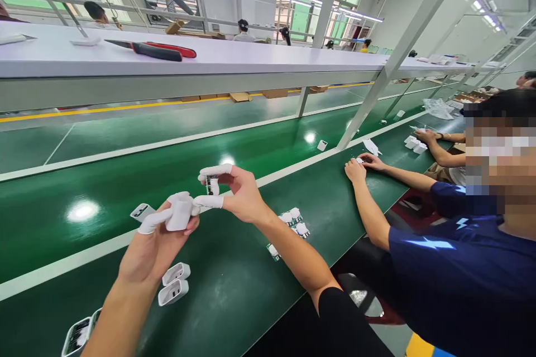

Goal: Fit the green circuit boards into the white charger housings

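The left hand (144,251) clasps a white casing (178,213) left of the frame's centre; the right hand (246,195) pinches a small circuit board (212,184) beside it. Below, two open shells (173,293) rest on the green bench (234,295).

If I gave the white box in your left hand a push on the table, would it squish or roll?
The white box is probably stiff: its walls show no dent in the grip of the left hand. It would likely slide more than roll, since its sides look flattish. It might feel slippery, as it looks smooth.
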`<state>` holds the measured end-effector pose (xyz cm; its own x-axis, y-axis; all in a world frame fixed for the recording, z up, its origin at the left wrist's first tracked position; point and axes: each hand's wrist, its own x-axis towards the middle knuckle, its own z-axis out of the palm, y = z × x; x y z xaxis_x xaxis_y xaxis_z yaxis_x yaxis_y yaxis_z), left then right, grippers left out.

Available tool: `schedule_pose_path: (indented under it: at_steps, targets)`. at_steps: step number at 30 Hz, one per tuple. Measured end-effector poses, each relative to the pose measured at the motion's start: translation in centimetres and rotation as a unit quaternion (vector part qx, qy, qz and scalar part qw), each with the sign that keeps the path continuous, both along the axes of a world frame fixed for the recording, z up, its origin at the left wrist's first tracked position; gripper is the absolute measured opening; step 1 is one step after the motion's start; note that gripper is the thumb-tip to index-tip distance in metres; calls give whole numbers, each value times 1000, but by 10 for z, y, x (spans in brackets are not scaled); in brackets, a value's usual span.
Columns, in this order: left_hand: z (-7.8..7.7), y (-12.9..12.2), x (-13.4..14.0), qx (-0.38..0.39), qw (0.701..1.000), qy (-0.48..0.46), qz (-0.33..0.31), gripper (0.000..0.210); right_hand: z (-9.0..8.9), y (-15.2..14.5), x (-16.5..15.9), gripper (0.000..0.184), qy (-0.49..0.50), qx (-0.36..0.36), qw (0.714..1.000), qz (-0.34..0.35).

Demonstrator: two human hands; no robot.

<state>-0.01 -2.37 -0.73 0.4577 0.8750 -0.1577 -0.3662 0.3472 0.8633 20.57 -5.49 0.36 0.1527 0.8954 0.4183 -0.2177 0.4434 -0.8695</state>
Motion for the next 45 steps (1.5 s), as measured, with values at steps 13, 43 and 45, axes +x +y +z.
schedule_pose_path:
  at_steps: [13, 43, 45]
  targets:
    - [-5, -31, 13, 46, 987, -95, -121, 54, 35, -57, 16, 58, -87, 204, 975, -29]
    - [7, -35, 12, 89, 981, -92, -143, 54, 31, -62, -3, 64, -182, 231, 955, -26]
    - [6, -35, 11, 87, 981, -102, -143, 54, 30, -63, -2, 64, -179, 230, 956, -22]
